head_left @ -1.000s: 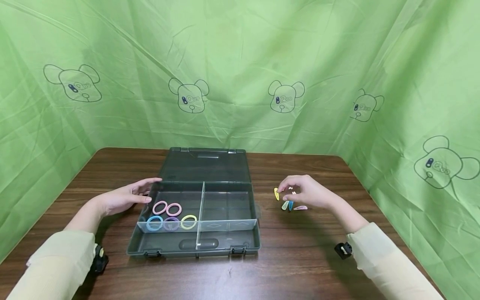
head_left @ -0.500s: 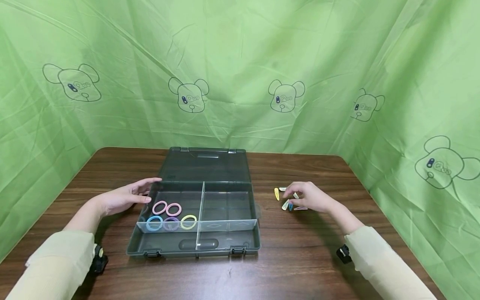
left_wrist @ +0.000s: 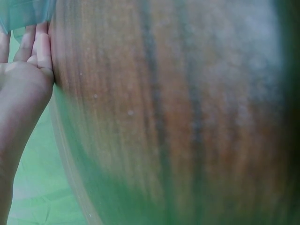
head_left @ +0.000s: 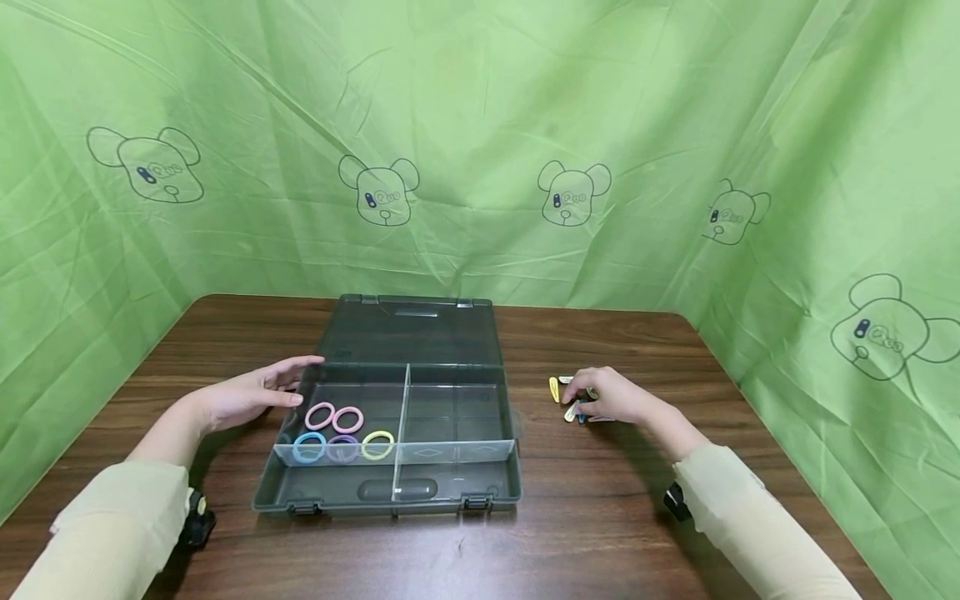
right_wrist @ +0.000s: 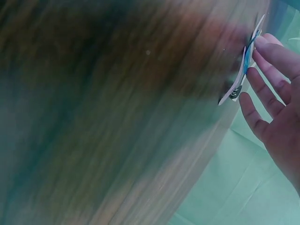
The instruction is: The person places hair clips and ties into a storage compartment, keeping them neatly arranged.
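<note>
On the wood-grained table [head_left: 585,525], a smoky plastic box [head_left: 450,408] is lying open, round rings [head_left: 334,417] sitting behind its clear front divider [head_left: 450,451]. The left grip [head_left: 243,400] is resting at the box's left edge, thumb and fingers apart. The right grip [head_left: 607,393] is resting over thin teardrop clips [head_left: 554,389] right of the box; whether it is pinching one, I cannot tell. Being flat and crowded, the clips could be slipping or scattering. Beyond, creased green cloth [head_left: 480,108] is hanging.

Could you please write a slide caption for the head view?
Left hand at an open box holding rings, right hand among hair clips.
</note>
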Available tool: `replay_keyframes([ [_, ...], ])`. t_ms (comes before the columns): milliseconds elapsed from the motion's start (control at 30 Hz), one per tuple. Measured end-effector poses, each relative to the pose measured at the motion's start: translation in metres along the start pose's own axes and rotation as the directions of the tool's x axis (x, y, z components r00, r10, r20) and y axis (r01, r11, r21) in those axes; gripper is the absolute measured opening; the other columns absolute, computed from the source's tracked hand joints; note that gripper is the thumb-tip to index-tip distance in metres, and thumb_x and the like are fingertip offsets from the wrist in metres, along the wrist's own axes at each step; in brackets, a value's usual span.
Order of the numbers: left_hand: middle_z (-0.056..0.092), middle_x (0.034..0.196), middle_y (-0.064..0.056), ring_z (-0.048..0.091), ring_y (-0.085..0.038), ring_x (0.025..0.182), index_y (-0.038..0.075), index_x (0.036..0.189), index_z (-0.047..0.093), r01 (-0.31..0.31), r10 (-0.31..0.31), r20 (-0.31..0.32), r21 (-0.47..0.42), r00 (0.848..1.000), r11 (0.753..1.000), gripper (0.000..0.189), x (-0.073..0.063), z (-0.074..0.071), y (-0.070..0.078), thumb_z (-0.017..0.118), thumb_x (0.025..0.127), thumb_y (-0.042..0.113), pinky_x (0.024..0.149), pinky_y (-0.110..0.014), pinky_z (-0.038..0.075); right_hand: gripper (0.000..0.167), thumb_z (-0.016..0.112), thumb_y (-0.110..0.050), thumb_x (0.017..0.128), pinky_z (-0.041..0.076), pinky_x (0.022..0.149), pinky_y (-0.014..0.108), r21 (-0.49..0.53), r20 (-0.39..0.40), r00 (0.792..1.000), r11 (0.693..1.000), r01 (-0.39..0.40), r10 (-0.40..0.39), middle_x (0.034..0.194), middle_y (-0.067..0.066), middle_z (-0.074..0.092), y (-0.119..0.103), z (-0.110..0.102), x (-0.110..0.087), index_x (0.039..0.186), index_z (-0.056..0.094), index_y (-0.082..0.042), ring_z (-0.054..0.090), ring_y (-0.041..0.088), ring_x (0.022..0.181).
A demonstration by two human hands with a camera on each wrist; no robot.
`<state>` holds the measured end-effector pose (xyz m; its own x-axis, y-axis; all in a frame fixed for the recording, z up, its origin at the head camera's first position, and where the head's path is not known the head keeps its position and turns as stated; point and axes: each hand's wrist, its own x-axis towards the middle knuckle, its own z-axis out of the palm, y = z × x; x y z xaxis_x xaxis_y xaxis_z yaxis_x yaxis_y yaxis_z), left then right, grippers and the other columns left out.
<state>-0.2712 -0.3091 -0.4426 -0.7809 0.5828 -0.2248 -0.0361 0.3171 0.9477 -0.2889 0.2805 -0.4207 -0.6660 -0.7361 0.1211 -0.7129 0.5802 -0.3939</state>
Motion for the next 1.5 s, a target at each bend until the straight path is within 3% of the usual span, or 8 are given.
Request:
replay_keyframes([
  [267, 0.008, 0.155, -0.016, 0.005, -0.036, 0.14, 0.019, 0.151, 0.016, -0.001, 0.001, -0.001, -0.002, 1.0, 1.0, 0.066, 0.0, 0.001, 0.001, 0.051, 0.096, 0.008, 0.107, -0.054, 0.015, 0.011, 0.077, -0.01, 0.076, 0.049, 0.07, 0.036, 0.0, 0.017, 1.0, 1.0, -0.022, 0.022, 0.082, -0.001, 0.064, 0.0, 0.003, 0.001, 0.085, 0.071, -0.013, 0.06, 0.017, 0.076],
  [500, 0.008, 0.156, -0.015, 0.005, -0.035, 0.14, 0.019, 0.151, 0.016, 0.002, -0.002, -0.001, 0.007, 1.0, 1.0, 0.066, 0.0, -0.001, -0.002, 0.051, 0.096, 0.008, 0.102, -0.034, 0.025, 0.006, 0.076, -0.012, 0.077, 0.048, 0.065, 0.031, -0.012, 0.025, 1.0, 1.0, 0.008, -0.008, 0.075, -0.006, 0.061, 0.001, 0.003, 0.003, 0.078, 0.071, -0.015, 0.054, 0.004, 0.07],
  [567, 0.007, 0.156, -0.015, 0.004, -0.035, 0.14, 0.019, 0.151, 0.016, -0.002, 0.002, -0.001, -0.001, 1.0, 1.0, 0.066, 0.0, -0.001, -0.002, 0.051, 0.096, 0.008, 0.106, -0.041, 0.023, 0.007, 0.076, -0.01, 0.078, 0.048, 0.064, 0.03, -0.007, 0.028, 1.0, 1.0, 0.009, -0.009, 0.075, -0.005, 0.061, 0.001, 0.003, 0.003, 0.077, 0.07, -0.015, 0.054, 0.003, 0.07],
  [733, 0.01, 0.155, -0.015, 0.02, -0.02, 0.136, 0.02, 0.151, 0.017, 0.003, -0.003, -0.004, 0.012, 1.0, 1.0, 0.066, -0.001, -0.002, -0.003, 0.051, 0.096, 0.009, 0.106, -0.041, 0.023, 0.012, 0.072, -0.005, 0.079, 0.049, 0.062, 0.025, 0.006, 0.059, 0.998, 0.999, -0.035, 0.035, 0.077, -0.007, 0.061, -0.002, 0.001, 0.002, 0.076, 0.069, -0.016, 0.053, 0.002, 0.071],
  [800, 0.011, 0.155, -0.015, 0.021, -0.018, 0.135, 0.02, 0.151, 0.017, 0.006, -0.005, -0.003, 0.02, 1.0, 1.0, 0.066, -0.001, -0.002, -0.002, 0.051, 0.096, 0.009, 0.101, -0.031, 0.027, 0.014, 0.071, -0.003, 0.08, 0.048, 0.06, 0.023, 0.015, 0.069, 0.997, 0.999, -0.047, 0.046, 0.078, -0.008, 0.06, -0.003, 0.0, 0.002, 0.076, 0.069, -0.017, 0.053, 0.002, 0.071],
  [900, 0.009, 0.156, -0.015, 0.009, -0.031, 0.14, 0.02, 0.151, 0.017, -0.002, 0.002, 0.001, 0.011, 1.0, 1.0, 0.066, -0.001, -0.002, -0.003, 0.051, 0.096, 0.009, 0.1, -0.029, 0.027, 0.014, 0.07, -0.002, 0.08, 0.048, 0.06, 0.022, 0.039, 0.07, 0.996, 0.998, -0.049, 0.047, 0.078, -0.008, 0.06, -0.006, -0.002, 0.003, 0.077, 0.069, -0.016, 0.054, 0.005, 0.071],
  [1000, 0.005, 0.156, -0.014, 0.002, -0.035, 0.141, 0.02, 0.151, 0.017, -0.005, 0.005, 0.004, 0.009, 1.0, 1.0, 0.066, -0.001, -0.002, -0.002, 0.051, 0.096, 0.009, 0.1, -0.028, 0.027, 0.013, 0.07, -0.003, 0.081, 0.048, 0.062, 0.023, 0.047, 0.057, 0.998, 0.998, -0.034, 0.031, 0.079, -0.008, 0.061, -0.01, -0.004, 0.004, 0.078, 0.069, -0.016, 0.054, 0.004, 0.072],
  [1500, 0.007, 0.156, -0.015, 0.005, -0.036, 0.14, 0.019, 0.151, 0.017, 0.001, -0.001, -0.014, 0.014, 1.0, 1.0, 0.067, 0.001, -0.001, -0.003, 0.052, 0.095, 0.009, 0.104, -0.041, 0.023, 0.009, 0.07, -0.008, 0.084, 0.047, 0.061, 0.023, 0.1, 0.014, 1.0, 0.995, 0.007, -0.008, 0.078, -0.009, 0.062, -0.04, -0.027, 0.017, 0.083, 0.069, -0.018, 0.054, 0.005, 0.068],
])
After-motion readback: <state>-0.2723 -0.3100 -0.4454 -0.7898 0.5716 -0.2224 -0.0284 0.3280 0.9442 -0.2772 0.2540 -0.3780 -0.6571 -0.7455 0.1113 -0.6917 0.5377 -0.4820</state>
